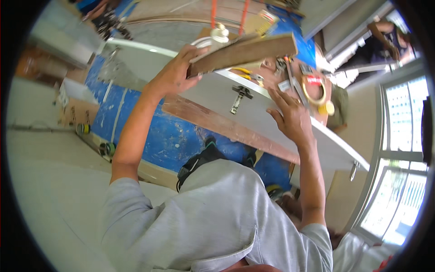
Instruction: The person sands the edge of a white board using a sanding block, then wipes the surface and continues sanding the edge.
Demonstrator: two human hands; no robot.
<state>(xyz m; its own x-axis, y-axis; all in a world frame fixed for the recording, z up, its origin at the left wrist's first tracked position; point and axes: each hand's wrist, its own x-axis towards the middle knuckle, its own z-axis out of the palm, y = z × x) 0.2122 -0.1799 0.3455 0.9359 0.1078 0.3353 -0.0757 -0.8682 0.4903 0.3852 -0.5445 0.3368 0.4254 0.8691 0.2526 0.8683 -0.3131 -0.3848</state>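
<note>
My left hand [174, 75] grips the left end of a short brown wooden board [244, 53], which is raised and points off to the right. Below it, a long pale cabinet door [215, 94] lies across in front of me, with a metal concealed hinge [238, 99] at its middle and a second hinge [354, 171] towards its right end. My right hand [292, 119] is open, fingers apart, over the door's far edge; whether it touches the door I cannot tell. A long reddish-brown wooden strip [226, 124] runs along the door's near side.
Beyond the door are yellow-handled pliers [246, 72], a tape roll [314, 90], a yellow-capped container [327, 108] and a white bottle [219, 34]. Blue sheeting [176, 145] covers the floor around my feet. Other people appear at upper left [106, 18] and upper right [389, 43].
</note>
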